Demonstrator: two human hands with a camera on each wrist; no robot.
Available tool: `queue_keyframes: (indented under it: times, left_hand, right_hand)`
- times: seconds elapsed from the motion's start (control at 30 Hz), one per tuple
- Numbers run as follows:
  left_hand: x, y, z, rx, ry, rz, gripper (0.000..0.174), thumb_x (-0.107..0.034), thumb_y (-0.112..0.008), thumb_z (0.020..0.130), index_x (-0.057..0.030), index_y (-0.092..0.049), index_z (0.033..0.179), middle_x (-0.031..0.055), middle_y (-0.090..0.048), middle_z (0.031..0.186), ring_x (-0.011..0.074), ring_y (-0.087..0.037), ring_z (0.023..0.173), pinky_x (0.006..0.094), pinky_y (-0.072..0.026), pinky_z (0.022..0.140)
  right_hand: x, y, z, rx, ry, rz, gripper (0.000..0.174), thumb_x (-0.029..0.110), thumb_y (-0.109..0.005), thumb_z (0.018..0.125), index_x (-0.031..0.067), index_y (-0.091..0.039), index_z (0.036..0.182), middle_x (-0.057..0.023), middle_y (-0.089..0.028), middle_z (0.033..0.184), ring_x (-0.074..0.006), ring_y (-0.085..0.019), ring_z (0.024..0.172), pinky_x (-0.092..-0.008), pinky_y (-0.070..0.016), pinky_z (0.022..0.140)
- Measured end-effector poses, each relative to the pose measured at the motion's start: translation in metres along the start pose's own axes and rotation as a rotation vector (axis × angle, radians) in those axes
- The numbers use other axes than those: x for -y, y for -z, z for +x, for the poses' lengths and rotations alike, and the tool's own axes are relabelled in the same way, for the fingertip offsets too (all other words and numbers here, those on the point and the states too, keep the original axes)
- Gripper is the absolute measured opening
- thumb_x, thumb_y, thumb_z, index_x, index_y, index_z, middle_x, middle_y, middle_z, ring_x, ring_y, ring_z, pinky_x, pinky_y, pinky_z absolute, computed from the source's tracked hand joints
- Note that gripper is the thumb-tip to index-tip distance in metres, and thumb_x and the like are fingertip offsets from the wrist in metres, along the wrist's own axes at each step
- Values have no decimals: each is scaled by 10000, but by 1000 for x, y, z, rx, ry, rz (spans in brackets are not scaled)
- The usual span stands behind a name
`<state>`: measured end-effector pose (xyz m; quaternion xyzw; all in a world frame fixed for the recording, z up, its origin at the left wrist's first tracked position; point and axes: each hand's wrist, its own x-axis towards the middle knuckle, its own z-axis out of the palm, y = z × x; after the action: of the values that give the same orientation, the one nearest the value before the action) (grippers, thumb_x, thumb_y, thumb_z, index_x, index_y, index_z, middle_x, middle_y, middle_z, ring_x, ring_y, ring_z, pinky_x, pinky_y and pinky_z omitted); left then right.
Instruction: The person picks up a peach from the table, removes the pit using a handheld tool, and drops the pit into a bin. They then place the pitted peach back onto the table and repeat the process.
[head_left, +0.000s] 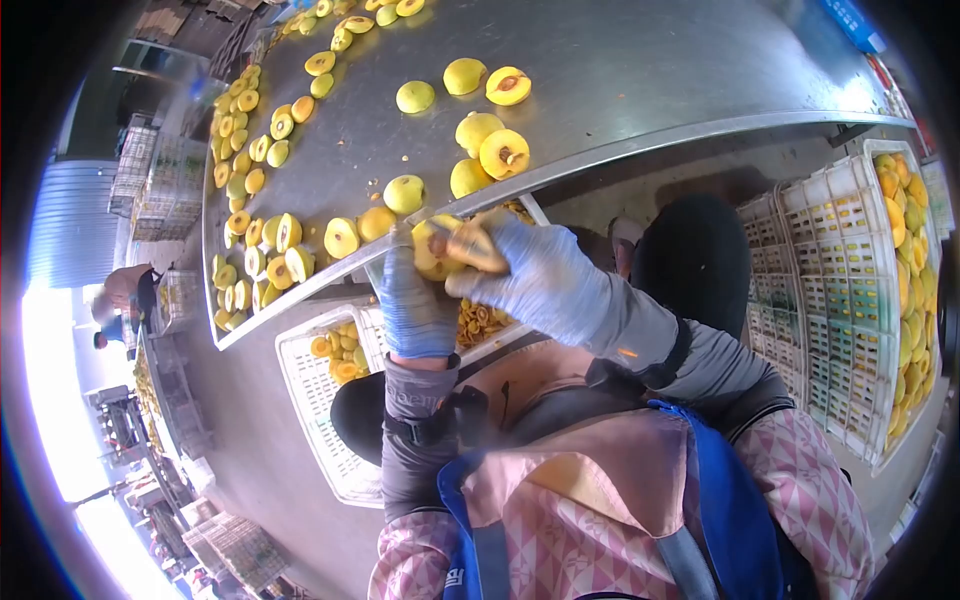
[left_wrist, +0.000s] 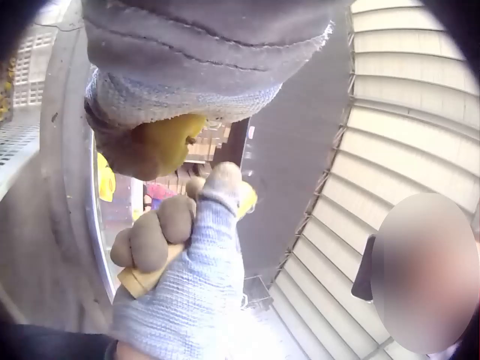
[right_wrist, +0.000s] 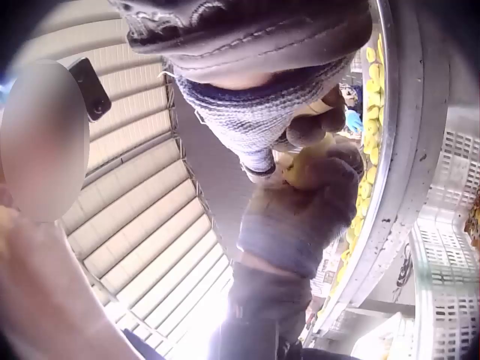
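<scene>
While my two hands meet near the close edge of the counter [head_left: 640, 100], one yellow peach [head_left: 430, 250] sits between them. The fingers of my left hand [head_left: 418, 305] curl round it snugly, with no big gap. The fingers of my right hand [head_left: 540, 265] are bent tight round a wooden handle [left_wrist: 146, 279]. I cannot tell what is on the far end of it, because things look blurry there.

I think I am at the part where I work on this one peach with the tool, maybe to get at its stone. Next, I guess, I need to keep the peach steady with my left hand and turn my right wrist carefully, so I do not poke my own fingers.

My left arm comes straight up from my lap side, with the hand pointing at the counter. My right arm leans in from the right, slanting across to meet it. Cut peach halves [head_left: 288, 232] lie in a bunch on the counter to my left.
</scene>
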<state>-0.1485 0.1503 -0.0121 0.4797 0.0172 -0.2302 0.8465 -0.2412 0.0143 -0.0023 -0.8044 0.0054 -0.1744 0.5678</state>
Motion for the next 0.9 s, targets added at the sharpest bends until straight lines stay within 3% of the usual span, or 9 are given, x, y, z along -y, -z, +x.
queue_keyframes:
  times: [0.03, 0.1, 0.17, 0.23, 0.37, 0.5, 0.53, 0.67, 0.9]
  left_hand:
    - [0, 0, -3, -4, 0, -2, 453, -395, -579, 959, -73, -514, 1270, 93, -619, 1160, 233, -608, 1074, 398, -514, 944]
    - [-2, -12, -17, 52, 28, 27, 352, -283, -552, 990, -64, -510, 1262, 66, -595, 1136, 175, -598, 1026, 342, -514, 918]
    - [-1, -16, -21, 72, -18, 48, 386, -295, -566, 983, -57, -494, 1279, 55, -592, 1127, 169, -588, 1033, 339, -508, 921]
    - [1, -7, -18, 158, -21, 86, 380, -274, -554, 983, -44, -495, 1279, 73, -587, 1157, 184, -574, 1072, 340, -482, 947]
    - [6, -6, -13, 165, 35, -21, 350, -251, -535, 983, -40, -502, 1259, 95, -584, 1167, 206, -573, 1083, 337, -461, 958]
    - [-8, 2, -11, 247, 88, -49, 426, -369, -526, 974, -43, -509, 1248, 112, -601, 1146, 224, -582, 1073, 383, -490, 919]
    - [-7, -4, -14, 45, 55, -13, 474, -437, -498, 978, -47, -511, 1246, 125, -609, 1132, 228, -585, 1062, 399, -498, 912]
    - [-4, 5, -2, 8, -85, -70, 460, -448, -422, 1014, -52, -524, 1225, 134, -610, 1120, 227, -597, 1026, 369, -495, 918]
    - [5, 2, -3, -28, -237, 82, 448, -419, -394, 1030, -34, -526, 1217, 127, -609, 1108, 217, -594, 1024, 364, -487, 930]
  right_hand:
    - [-3, -5, 1, 4, -2, 0, 441, 207, -769, 828, 61, -557, 1186, -148, -670, 1010, -316, -685, 913, -356, -559, 804]
    - [-8, -14, 2, -160, 304, -171, 349, 289, -715, 871, 79, -586, 1118, -138, -695, 918, -331, -694, 798, -382, -562, 683]
    - [-2, -5, 2, -147, 323, -189, 341, 265, -716, 863, 77, -595, 1121, -141, -695, 932, -325, -694, 822, -372, -564, 691]
    - [-5, -2, 1, -14, 190, -180, 340, 224, -718, 853, 70, -598, 1131, -154, -690, 951, -325, -688, 840, -374, -561, 722]
    - [-19, -9, 4, -35, 55, -37, 369, 225, -726, 841, 45, -591, 1133, -177, -680, 959, -330, -679, 862, -394, -555, 744]
    - [-23, 3, 11, -92, -64, 58, 414, 259, -727, 844, 1, -572, 1128, -202, -665, 939, -359, -664, 865, -414, -542, 743]
    - [-23, 8, 13, -104, -151, 149, 423, 283, -712, 860, -9, -563, 1126, -209, -662, 926, -367, -661, 864, -416, -538, 736]
    - [-10, 2, -2, 245, -156, 63, 412, 393, -626, 924, 14, -544, 1061, -215, -648, 813, -389, -658, 745, -427, -531, 645]
    - [-3, -5, -6, 189, -211, -72, 327, 289, -642, 932, 2, -551, 1061, -228, -645, 876, -408, -655, 798, -428, -523, 669]
